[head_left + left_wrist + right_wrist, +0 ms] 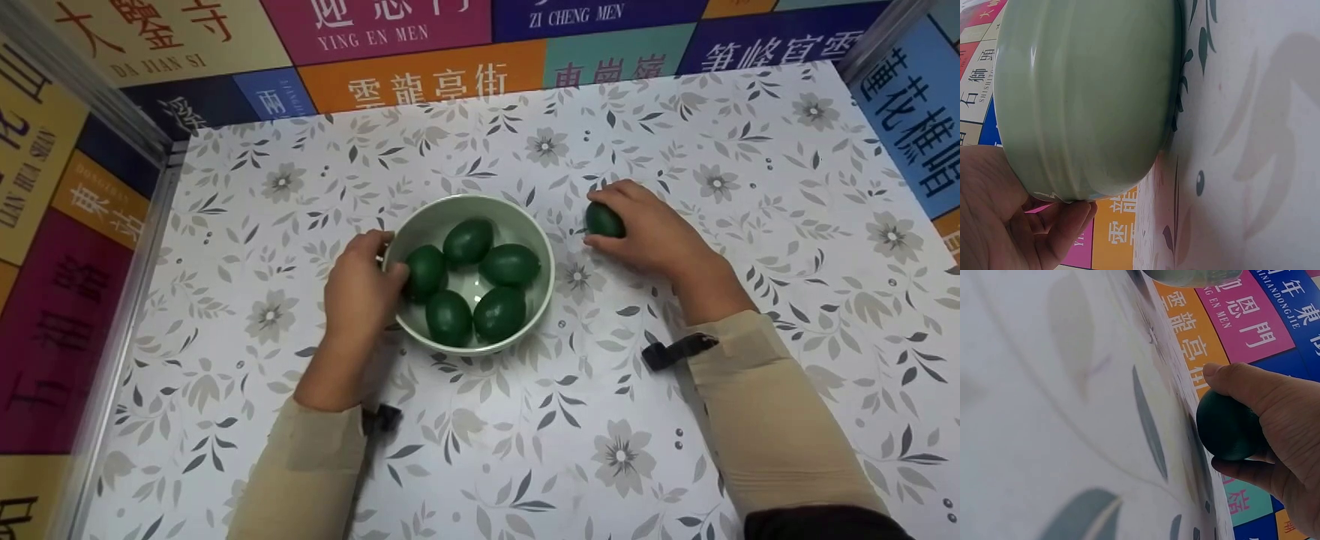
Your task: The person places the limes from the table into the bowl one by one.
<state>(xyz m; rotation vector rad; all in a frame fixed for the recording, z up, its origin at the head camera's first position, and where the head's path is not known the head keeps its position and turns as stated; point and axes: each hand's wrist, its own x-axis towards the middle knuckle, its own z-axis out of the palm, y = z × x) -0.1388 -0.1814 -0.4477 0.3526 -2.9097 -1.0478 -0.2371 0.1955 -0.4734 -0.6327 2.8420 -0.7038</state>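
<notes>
A pale green bowl (pixel 473 349) stands on the table, with several dark green egg-shaped objects (pixel 469 241) lying in a ring inside it. My left hand (pixel 361 289) grips the bowl's left side, thumb over the rim and fingers along the outer wall. In the left wrist view the fingers press against the wall of the bowl (pixel 1095 95). To the right of the bowl, my right hand (pixel 651 229) pinches another dark green egg-shaped object (pixel 604 220) between thumb and fingers. The right wrist view shows this egg-shaped object (pixel 1229 424) close over the table.
The table (pixel 517 442) has a white cover printed with grey flowers and leaves. Colourful panels (pixel 420 75) with large lettering stand along its back and sides. Dark straps (pixel 679 351) sit at both sleeve cuffs.
</notes>
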